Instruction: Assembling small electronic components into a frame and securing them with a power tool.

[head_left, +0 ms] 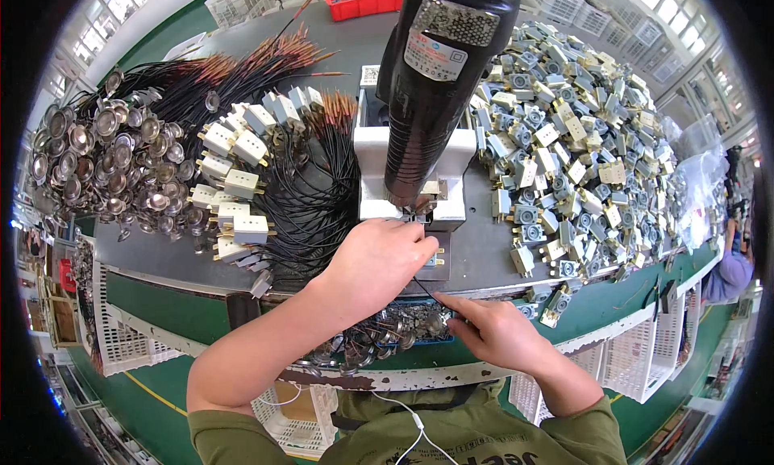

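Upright over the bench hangs a black electric screwdriver (pixel 439 86), its lower end above a white fixture (pixel 379 154). My left hand (pixel 375 259) is closed with its fingertips at the fixture, right below the screwdriver's end; what they pinch is hidden. Beside that hand, a small grey block with brass pins (pixel 436 260) shows partly. A thin black wire (pixel 422 288) runs down from there to my right hand (pixel 501 333), which pinches it between thumb and forefinger. Close to those fingertips lie round metal discs (pixel 395 328) in a blue tray at the bench's front edge.
A big heap of grey-and-cream pin blocks (pixel 576 154) covers the right side. On the left lie blocks joined to black wires (pixel 310 195) and a pile of metal discs (pixel 113 158). A red bin (pixel 364 5) stands at the back. White crates (pixel 645 352) sit below the bench edge.
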Action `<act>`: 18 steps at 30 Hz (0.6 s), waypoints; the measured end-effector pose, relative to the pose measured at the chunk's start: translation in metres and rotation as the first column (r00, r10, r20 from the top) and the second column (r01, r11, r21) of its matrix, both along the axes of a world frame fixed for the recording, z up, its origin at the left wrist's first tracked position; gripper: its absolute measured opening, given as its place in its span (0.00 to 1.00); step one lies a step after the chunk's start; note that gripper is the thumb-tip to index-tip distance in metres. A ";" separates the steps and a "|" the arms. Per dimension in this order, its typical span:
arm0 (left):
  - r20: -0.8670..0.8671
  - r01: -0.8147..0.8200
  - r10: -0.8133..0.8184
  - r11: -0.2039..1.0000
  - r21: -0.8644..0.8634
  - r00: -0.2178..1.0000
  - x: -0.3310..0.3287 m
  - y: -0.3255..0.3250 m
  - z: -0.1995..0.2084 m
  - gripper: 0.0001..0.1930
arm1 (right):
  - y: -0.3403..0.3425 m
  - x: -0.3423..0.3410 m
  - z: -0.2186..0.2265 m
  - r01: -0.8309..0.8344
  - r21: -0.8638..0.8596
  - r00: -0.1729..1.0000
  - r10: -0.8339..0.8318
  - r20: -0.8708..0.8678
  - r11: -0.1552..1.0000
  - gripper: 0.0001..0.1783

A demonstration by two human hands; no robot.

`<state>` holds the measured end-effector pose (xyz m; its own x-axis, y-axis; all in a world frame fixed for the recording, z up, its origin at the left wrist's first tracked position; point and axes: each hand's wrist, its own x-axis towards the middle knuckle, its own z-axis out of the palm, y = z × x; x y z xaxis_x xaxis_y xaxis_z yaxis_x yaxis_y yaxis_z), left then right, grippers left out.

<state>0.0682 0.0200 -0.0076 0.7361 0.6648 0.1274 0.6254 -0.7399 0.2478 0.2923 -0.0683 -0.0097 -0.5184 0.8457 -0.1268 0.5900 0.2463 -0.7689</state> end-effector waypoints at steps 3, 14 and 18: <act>0.057 -0.030 0.030 0.999 0.015 0.998 -0.001 -0.001 0.005 0.07 | 0.000 0.003 0.005 -0.019 0.012 1.000 0.019 0.009 1.000 0.28; 0.256 0.134 -0.108 0.987 -0.085 0.961 -0.030 -0.020 0.014 0.11 | 0.042 0.022 0.013 0.017 0.174 0.996 -0.001 -0.091 0.985 0.24; 0.320 0.032 -0.050 0.998 0.061 0.946 -0.034 -0.021 0.021 0.13 | 0.024 0.014 0.002 0.165 0.556 0.978 -0.060 -0.201 0.814 0.28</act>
<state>0.0346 -0.0008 0.0129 0.6769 0.6200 0.3967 0.4877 -0.7815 0.3891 0.3064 -0.0439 -0.0073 -0.3838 0.7932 0.4728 0.5172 0.6088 -0.6016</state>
